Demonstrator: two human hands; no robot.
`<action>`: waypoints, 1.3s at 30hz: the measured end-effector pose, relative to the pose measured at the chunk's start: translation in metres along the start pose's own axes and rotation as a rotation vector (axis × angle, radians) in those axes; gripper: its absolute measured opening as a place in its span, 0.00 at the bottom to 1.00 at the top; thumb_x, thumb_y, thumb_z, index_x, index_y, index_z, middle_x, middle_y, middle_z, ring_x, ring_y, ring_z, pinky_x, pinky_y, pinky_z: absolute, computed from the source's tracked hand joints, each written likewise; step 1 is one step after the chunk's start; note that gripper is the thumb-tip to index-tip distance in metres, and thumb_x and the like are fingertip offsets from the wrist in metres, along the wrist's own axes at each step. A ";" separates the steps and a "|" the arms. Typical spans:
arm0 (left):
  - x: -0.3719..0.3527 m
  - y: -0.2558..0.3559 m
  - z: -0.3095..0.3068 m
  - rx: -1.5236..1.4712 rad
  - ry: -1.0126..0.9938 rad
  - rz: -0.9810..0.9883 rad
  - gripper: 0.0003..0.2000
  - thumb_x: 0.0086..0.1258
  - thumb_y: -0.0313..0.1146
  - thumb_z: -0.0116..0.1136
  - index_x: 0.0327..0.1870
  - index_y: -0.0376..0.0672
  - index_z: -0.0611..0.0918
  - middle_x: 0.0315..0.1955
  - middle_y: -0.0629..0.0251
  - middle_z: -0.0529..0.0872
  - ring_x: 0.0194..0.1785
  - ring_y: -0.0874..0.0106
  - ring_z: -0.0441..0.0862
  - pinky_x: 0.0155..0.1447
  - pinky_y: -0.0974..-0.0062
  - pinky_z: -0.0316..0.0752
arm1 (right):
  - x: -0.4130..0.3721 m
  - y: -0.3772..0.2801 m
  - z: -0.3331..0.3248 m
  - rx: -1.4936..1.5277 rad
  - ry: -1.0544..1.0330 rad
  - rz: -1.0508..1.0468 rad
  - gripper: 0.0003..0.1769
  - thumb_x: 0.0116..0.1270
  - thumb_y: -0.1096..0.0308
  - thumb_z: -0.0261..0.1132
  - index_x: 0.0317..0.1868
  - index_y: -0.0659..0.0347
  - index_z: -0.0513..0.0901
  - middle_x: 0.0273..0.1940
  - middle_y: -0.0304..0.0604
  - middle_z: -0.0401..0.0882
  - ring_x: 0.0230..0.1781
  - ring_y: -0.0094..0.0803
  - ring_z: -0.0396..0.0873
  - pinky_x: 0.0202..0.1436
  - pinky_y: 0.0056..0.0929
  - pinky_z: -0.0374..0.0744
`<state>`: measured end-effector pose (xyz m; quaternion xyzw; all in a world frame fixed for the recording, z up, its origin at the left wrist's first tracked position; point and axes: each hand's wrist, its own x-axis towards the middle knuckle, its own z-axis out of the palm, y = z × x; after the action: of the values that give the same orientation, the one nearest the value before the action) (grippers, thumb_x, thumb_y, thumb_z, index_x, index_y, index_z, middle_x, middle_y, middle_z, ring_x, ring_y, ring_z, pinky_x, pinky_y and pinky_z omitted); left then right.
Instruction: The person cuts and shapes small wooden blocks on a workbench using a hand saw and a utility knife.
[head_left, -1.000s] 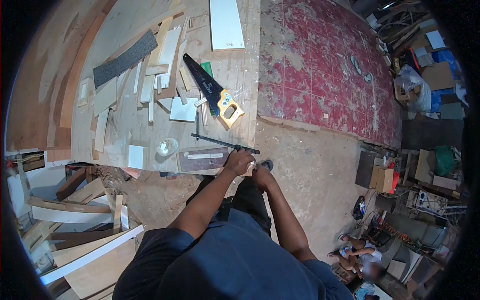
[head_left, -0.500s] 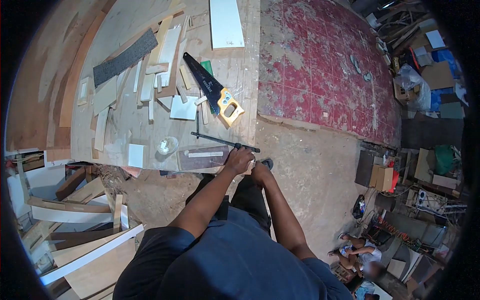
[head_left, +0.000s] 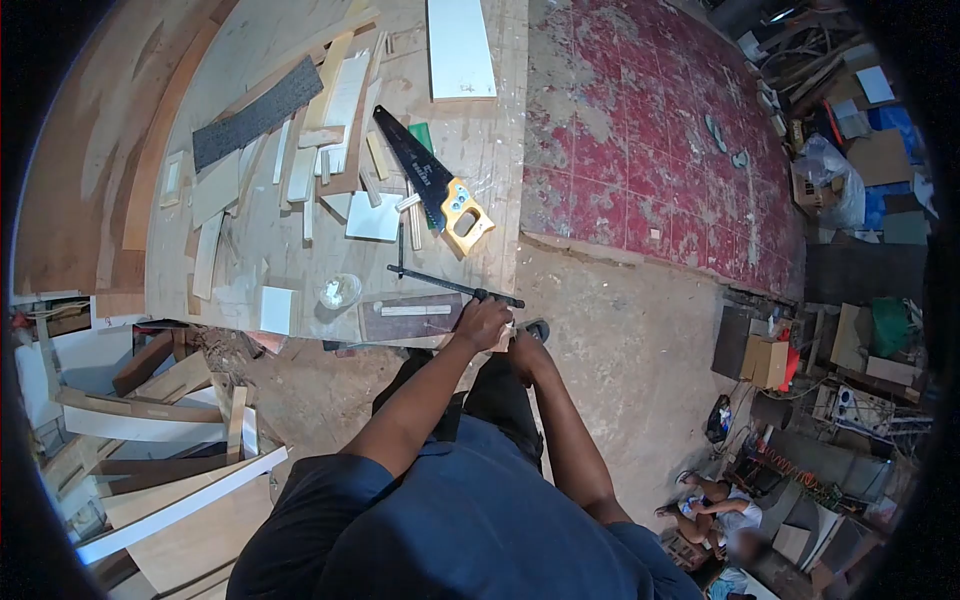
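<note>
At the near right corner of the workbench (head_left: pixel 235 290), my left hand (head_left: pixel 486 322) closes on the end of a black bar clamp (head_left: pixel 440 281) whose bar lies across the top. Beside it, at the bench's edge, my right hand (head_left: pixel 528 357) is closed in a fist; what it grips is hidden. Left of my left hand lies a dark brown board (head_left: pixel 385 330) with a pale wooden strip (head_left: pixel 416 311) on it. A clear round tub (head_left: pixel 340 291) with white contents stands farther left. Beyond the clamp, a yellow-handled handsaw (head_left: pixel 415 170) rests on offcuts.
Several wood strips and a grey speckled board (head_left: pixel 255 112) cover the bench's left side. A white board (head_left: pixel 461 50) lies at the back. Scrap wood (head_left: pixel 160 430) is heaped below left. Red worn flooring (head_left: pixel 640 140) spreads right; a person (head_left: pixel 720 510) sits at lower right.
The bench and its things sit slightly farther right and lower in view. My right hand has shifted slightly right and down; both hands stay at the bench corner.
</note>
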<state>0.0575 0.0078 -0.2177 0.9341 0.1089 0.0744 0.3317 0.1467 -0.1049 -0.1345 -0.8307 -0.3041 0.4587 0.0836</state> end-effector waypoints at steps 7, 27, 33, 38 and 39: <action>0.000 0.003 -0.006 0.040 -0.001 0.004 0.08 0.60 0.32 0.61 0.40 0.50 0.83 0.44 0.66 0.81 0.51 0.60 0.77 0.51 0.55 0.71 | 0.011 0.007 -0.002 -0.101 -0.198 -0.008 0.17 0.63 0.72 0.62 0.51 0.72 0.79 0.43 0.67 0.83 0.41 0.58 0.85 0.35 0.49 0.85; 0.000 0.000 0.000 0.030 -0.038 -0.026 0.10 0.61 0.35 0.61 0.43 0.50 0.84 0.48 0.63 0.82 0.54 0.57 0.78 0.52 0.55 0.71 | -0.011 0.006 0.014 0.191 0.112 0.126 0.17 0.73 0.63 0.51 0.50 0.69 0.76 0.34 0.64 0.83 0.18 0.47 0.83 0.15 0.44 0.77; 0.001 0.005 -0.008 0.013 -0.105 -0.073 0.12 0.61 0.34 0.60 0.46 0.49 0.83 0.51 0.60 0.82 0.57 0.54 0.77 0.54 0.53 0.71 | 0.001 0.012 0.018 0.166 0.087 0.101 0.15 0.70 0.71 0.50 0.48 0.73 0.77 0.29 0.64 0.82 0.17 0.48 0.82 0.14 0.43 0.76; -0.003 0.007 -0.003 0.008 -0.095 -0.099 0.12 0.61 0.33 0.60 0.47 0.50 0.82 0.52 0.60 0.82 0.58 0.53 0.77 0.55 0.53 0.70 | 0.001 0.008 0.011 0.201 0.047 0.111 0.15 0.69 0.71 0.51 0.46 0.76 0.77 0.27 0.64 0.82 0.16 0.48 0.82 0.13 0.43 0.75; -0.005 0.005 0.000 0.021 -0.051 -0.074 0.12 0.60 0.31 0.60 0.46 0.50 0.82 0.51 0.61 0.82 0.56 0.55 0.78 0.54 0.54 0.70 | 0.004 0.011 0.012 0.180 0.049 0.107 0.15 0.69 0.71 0.52 0.46 0.77 0.77 0.27 0.64 0.82 0.17 0.49 0.82 0.13 0.43 0.75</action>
<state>0.0538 0.0022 -0.2149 0.9345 0.1355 0.0369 0.3271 0.1427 -0.1127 -0.1487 -0.8458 -0.2147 0.4676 0.1409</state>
